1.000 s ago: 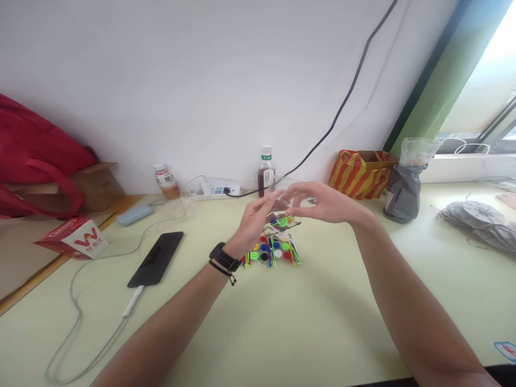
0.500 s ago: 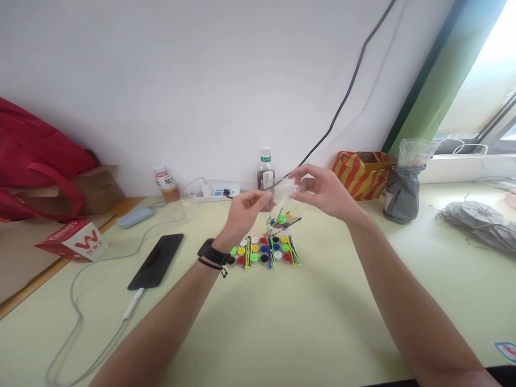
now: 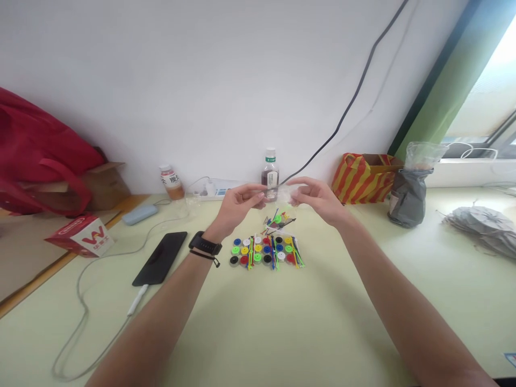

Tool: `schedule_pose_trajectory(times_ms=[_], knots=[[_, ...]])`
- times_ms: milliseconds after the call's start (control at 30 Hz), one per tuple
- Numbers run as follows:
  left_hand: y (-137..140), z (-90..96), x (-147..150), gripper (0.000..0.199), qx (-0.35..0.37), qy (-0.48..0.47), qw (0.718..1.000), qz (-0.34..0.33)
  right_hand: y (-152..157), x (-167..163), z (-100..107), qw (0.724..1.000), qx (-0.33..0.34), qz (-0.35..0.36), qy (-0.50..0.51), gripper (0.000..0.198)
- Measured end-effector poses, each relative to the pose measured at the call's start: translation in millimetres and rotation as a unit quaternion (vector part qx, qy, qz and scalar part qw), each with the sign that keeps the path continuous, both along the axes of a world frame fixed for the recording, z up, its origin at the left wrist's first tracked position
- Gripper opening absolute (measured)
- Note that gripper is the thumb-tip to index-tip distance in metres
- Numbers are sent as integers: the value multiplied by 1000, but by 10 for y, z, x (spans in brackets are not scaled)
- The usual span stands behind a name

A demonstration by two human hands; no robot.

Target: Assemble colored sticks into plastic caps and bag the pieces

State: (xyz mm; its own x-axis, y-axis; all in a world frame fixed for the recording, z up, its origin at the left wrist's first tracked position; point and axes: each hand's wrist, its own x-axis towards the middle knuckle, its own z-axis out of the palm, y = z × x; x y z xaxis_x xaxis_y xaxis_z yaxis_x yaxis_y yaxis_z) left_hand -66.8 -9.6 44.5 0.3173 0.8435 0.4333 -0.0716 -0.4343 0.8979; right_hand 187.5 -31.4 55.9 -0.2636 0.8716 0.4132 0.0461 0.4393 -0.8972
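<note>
The left hand (image 3: 237, 207) has moved left, nearly closed fingers pinching clear plastic (image 3: 284, 195) held up beyond coloured discs (image 3: 266, 249), the right hand (image 3: 323, 202) pinching its right side more loosely; spreading it seems underway, calling next for steady tension.

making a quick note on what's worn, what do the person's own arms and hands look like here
The left hand and right hand are ungloved, and no sleeves show on either forearm. The left wrist wears a black strap, apparently a watch, with a thin black cord bracelet ending in a small dangling knot or bead. Nothing shows on the right wrist.
</note>
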Motion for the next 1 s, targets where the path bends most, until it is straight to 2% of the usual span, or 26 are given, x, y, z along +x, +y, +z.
schedule_pose_trajectory(times_ms=[133,200,300,433,567,733,1000], knots=[[58,-31,-47,24,-42,-51,998,-16,62,-22,-76,998,-23,19,50,21],[92,-51,-64,18,-64,-74,995,-14,84,-44,-103,998,-25,17,50,19],[119,-71,-82,22,-75,-84,994,-16,79,-84,-108,1000,-5,9,20,25],[105,-86,-90,35,-26,-28,999,8,49,-119,-92,1000,26,-6,1,32],[99,-95,-91,49,-8,24,999,25,67,-108,-108,1000,6,-16,-3,50],[113,-77,-120,39,-13,31,999,25,116,-71,-147,1000,-10,-15,16,31],[123,-68,-158,29,-19,3,1000,12,158,-104,-224,997,-41,-9,65,17]])
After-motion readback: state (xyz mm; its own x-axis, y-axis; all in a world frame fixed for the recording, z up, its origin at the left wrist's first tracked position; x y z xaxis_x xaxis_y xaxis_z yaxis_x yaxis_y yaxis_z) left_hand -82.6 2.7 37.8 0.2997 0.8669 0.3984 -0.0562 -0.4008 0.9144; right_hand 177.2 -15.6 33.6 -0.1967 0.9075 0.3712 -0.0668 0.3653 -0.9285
